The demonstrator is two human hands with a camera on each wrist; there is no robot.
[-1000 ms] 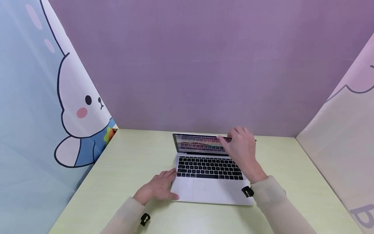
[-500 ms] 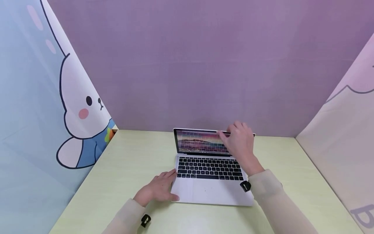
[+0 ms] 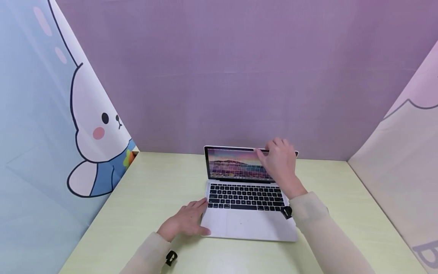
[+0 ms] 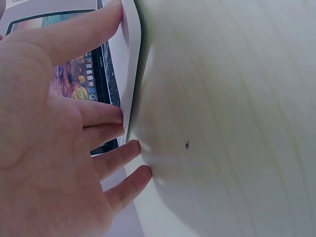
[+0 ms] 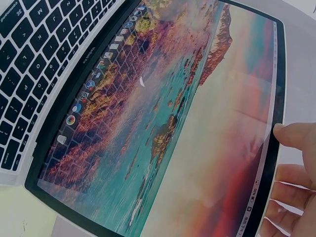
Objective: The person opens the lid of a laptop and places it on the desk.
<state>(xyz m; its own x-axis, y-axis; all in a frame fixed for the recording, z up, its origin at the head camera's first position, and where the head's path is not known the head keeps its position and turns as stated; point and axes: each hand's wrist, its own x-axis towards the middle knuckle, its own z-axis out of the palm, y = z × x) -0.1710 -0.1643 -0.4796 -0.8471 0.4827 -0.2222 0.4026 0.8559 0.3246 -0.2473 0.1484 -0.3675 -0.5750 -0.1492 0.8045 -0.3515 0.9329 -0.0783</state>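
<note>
A laptop [image 3: 249,224] stands on the table with its lid raised and its lit screen [image 3: 232,163] showing a coastal picture. My right hand [image 3: 281,161] pinches the lid's top edge near the right end. Its thumb [image 5: 286,133] lies on the dark bezel and the other fingers are behind the lid. At the left side of the base rests my left hand [image 3: 188,220], fingers fairly straight. In the left wrist view its thumb [image 4: 94,27] and two fingertips touch the base's edge, while the other fingertips lie by the table surface.
The pale yellow table [image 3: 164,175] ends at a purple backdrop [image 3: 219,76] behind the laptop. A blue panel with a rabbit drawing [image 3: 97,129] borders the left side. A pale printed panel [image 3: 410,163] borders the right.
My right hand has moved up and tilted the lid further back, so more of the screen shows. The laptop base and my left hand have stayed in place.
</note>
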